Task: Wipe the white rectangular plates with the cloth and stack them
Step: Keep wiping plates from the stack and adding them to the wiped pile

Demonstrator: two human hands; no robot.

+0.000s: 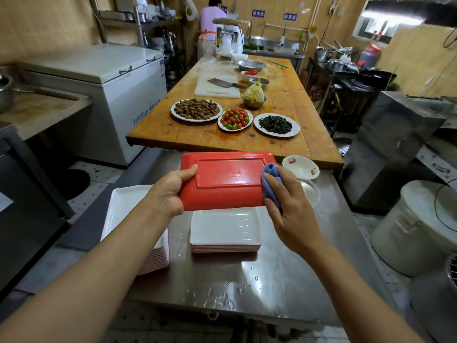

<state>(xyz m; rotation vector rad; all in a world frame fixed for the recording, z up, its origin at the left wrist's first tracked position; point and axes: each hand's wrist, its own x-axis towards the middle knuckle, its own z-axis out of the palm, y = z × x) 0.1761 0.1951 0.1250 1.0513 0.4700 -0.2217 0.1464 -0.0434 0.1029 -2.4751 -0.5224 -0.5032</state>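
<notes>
My left hand (pixel 170 188) grips the left edge of a rectangular plate (pixel 226 179) held in the air with its red underside facing me. My right hand (pixel 288 199) holds a folded blue cloth (pixel 269 185) against the plate's right edge. Below it, on the steel table (pixel 272 280), sits a stack of white rectangular plates (pixel 225 230) with red undersides. A taller stack of the same plates (pixel 128 209) stands at the left, partly hidden by my left forearm.
A small cherry-patterned bowl (pixel 300 167) and a clear bowl (pixel 310 191) sit right of the plate. Water drops lie on the table's near part. Beyond is a wooden table (pixel 284 144) with food plates. A large steel pot (pixel 418 226) stands at right, a freezer (pixel 118 95) at left.
</notes>
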